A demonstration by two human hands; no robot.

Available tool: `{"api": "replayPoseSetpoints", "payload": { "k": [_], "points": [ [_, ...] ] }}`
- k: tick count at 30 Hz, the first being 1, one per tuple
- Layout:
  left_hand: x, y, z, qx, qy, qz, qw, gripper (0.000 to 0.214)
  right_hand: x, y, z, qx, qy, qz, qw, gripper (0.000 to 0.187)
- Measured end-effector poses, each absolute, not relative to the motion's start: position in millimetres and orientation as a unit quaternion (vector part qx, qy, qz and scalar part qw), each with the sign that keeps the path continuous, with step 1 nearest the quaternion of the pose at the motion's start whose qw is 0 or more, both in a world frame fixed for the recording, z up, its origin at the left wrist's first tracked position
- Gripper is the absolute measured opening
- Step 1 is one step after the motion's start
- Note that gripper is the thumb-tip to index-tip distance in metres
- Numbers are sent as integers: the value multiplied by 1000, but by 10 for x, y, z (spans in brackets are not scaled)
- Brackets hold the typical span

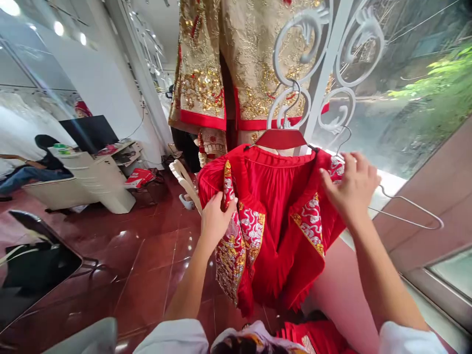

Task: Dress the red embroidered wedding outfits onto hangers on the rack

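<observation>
A red embroidered jacket [309, 216] hangs open at the front on a red-topped hanger [282, 139], over pleated red cloth [267, 191]. The hanger's hook is caught on a white scrollwork stand [309, 93]. My left hand [217, 216] pinches the jacket's embroidered front edge, thumb uppermost. At the opposite shoulder, my right hand [352, 187] grips the jacket's red cloth, its fingers curved over the top and the thumb at the front. Silver and gold embroidery shows on both turned-back front panels.
Gold garments with red hems [254, 88] hang behind. A bare wire hanger [409, 206] juts out at the right, beside the window. Red cloth [317, 337] lies below. At left are a black chair [44, 260], a desk [92, 177] and a seated person [33, 169].
</observation>
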State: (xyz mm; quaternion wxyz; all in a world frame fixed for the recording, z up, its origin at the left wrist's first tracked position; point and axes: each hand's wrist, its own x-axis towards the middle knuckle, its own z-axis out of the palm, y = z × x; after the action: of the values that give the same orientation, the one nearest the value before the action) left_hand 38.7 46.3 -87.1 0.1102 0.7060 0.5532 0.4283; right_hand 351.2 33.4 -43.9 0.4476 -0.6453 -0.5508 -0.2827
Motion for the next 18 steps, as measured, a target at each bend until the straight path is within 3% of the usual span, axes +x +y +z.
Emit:
{"api": "replayPoseSetpoints", "payload": {
  "k": [2, 4, 6, 9, 11, 15, 18],
  "points": [
    [253, 443, -807, 713, 498, 425, 251, 34, 3654, 431, -248, -633, -589, -224, 450, 56],
    [18, 425, -590, 691, 468, 446, 322, 41, 3765, 547, -143, -611, -642, -137, 442, 54],
    [-271, 448, -223, 674, 476, 486, 287, 45, 3821, 656, -134, -594, -675, -75, 431, 52],
    [-618, 667, 385, 732, 485, 468, 102, 48, 3803, 756, -238, -556, -696, -6, 455, 50],
    [-708, 939, 639, 766, 473, 426, 82, 45, 3756, 762, -313, -519, -705, 56, 480, 45],
    [-658, 1413, 653, 794, 532, 262, 131, 32, 3686, 632, -359, -505, -704, 72, 494, 40],
    [-576, 1328, 468, 789, 554, 266, 9, 23, 3612, 454, -385, -544, -681, -11, 490, 43]
  ]
}}
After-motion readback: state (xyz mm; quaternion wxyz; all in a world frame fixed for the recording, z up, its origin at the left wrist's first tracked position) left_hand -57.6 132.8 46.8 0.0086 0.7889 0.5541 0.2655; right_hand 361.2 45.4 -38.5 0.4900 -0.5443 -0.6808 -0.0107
